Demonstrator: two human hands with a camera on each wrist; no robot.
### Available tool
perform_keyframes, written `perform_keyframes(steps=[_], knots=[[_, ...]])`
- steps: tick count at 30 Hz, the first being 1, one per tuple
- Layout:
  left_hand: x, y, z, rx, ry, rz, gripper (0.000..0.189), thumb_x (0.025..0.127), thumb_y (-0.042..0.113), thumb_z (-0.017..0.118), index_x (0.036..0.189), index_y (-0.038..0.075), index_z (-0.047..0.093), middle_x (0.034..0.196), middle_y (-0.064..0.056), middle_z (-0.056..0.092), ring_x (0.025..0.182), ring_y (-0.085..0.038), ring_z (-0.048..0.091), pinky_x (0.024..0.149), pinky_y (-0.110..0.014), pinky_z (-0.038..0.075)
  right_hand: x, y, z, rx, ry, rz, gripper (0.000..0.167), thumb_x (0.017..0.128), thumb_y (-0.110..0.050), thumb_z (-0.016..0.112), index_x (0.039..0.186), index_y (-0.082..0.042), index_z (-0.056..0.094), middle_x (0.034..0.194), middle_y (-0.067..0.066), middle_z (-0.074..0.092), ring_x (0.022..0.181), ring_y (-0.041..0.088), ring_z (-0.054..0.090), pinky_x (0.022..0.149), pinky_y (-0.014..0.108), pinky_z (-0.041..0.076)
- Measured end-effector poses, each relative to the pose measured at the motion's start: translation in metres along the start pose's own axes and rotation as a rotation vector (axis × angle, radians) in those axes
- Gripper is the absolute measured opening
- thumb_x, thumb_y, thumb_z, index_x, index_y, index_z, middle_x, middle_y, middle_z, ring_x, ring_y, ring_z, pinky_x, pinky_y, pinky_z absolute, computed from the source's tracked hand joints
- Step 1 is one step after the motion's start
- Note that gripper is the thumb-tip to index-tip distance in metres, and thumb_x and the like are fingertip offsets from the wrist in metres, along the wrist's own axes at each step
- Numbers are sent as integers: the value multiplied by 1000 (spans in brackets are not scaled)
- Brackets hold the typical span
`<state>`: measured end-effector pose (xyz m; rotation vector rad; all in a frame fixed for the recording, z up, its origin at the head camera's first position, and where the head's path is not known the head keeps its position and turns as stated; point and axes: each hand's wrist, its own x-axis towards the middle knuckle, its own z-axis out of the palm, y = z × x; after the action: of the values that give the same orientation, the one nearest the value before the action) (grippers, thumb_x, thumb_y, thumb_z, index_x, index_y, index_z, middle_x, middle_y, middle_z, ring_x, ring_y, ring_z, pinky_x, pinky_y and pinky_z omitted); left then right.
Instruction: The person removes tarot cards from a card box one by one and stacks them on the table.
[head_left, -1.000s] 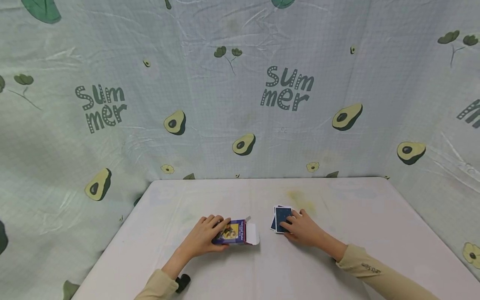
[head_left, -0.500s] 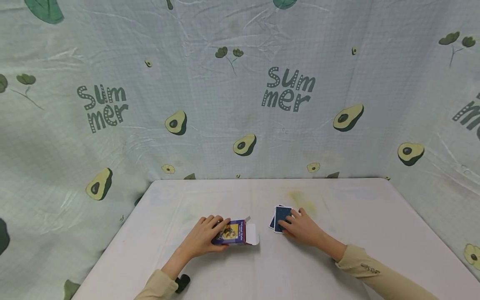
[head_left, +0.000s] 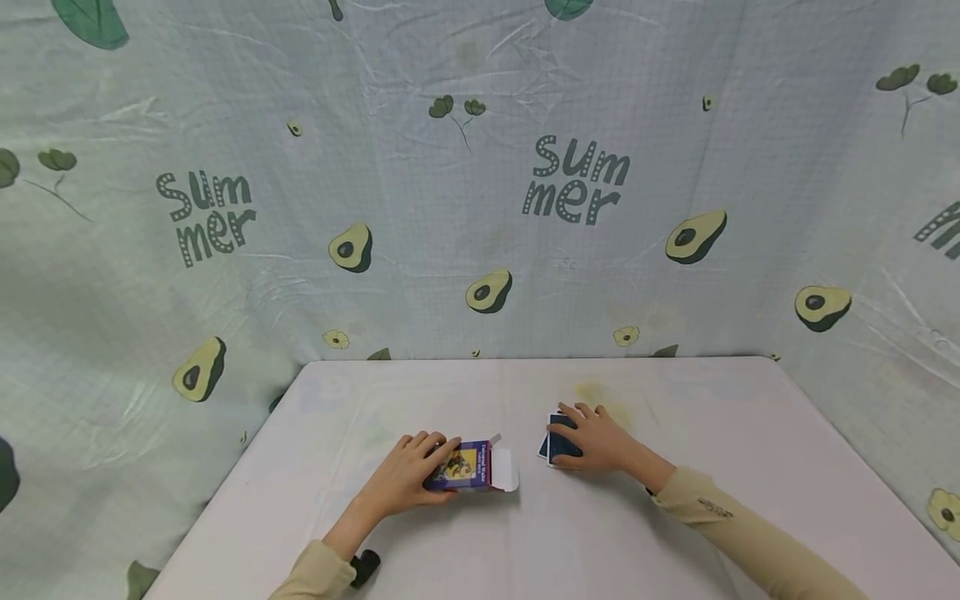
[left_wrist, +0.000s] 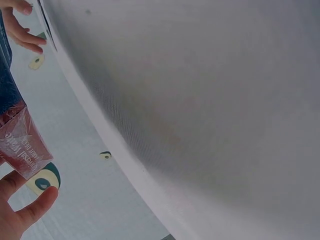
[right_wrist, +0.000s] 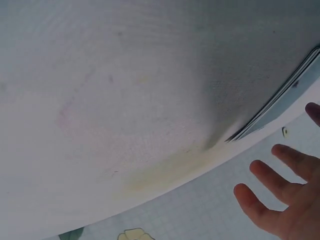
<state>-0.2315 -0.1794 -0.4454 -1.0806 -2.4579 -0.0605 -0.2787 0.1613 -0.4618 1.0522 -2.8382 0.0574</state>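
In the head view my left hand grips a purple tarot card box, fingers over its top and thumb along the near side. The box's white end flap stands open towards the right. Its red lettered end shows in the left wrist view. To the right of the box, a small stack of dark blue-backed tarot cards lies slightly fanned on the table. My right hand hovers at the stack's right side, fingers spread over it. In the right wrist view those fingers are apart from the cards.
The white table reaches back to a pale curtain printed with avocados and lettering. A black wrist strap piece hangs by the left sleeve. Yellowish stains mark the cloth behind the cards.
My right hand has shifted left and away from me, its fingers lifting and spreading over the cards. The stack stays almost in place. My left hand and the box have not moved.
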Motion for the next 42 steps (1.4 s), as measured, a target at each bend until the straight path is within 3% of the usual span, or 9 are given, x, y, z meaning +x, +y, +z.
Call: perform_keyframes(steps=[6,10,17,29,42], knots=[[0,0,0,10,-8,-3,72,67,53,67,126,16,49,105,1,52,88,-12,46,74,-33,39,6,-1,2,1,-76,111,43,86,-50,46,123,-29,50,126,19,46,115,41,41,89,61,30],[0,0,-1,12,-8,-8,72,67,53,67,126,16,49,106,1,52,89,-12,46,74,-33,40,8,-3,3,-19,-77,93,40,86,-52,44,121,-34,50,123,16,48,111,37,43,87,59,32],[1,0,-2,3,-20,-14,72,67,53,67,126,16,49,107,1,52,90,-12,47,75,-33,39,9,-4,3,6,-90,72,37,85,-51,46,117,-32,53,122,14,50,108,32,43,88,59,31],[4,1,-2,5,-3,3,72,67,52,68,126,16,49,105,1,52,88,-13,47,74,-32,39,19,-6,6,-80,-31,108,45,85,-55,43,118,-26,53,115,13,55,107,33,47,86,56,34],[5,1,-1,13,-2,10,72,67,53,67,126,18,48,104,2,52,87,-12,46,73,-32,39,20,3,14,-131,34,51,41,86,-49,46,112,-20,57,111,5,57,102,28,50,81,56,37]])
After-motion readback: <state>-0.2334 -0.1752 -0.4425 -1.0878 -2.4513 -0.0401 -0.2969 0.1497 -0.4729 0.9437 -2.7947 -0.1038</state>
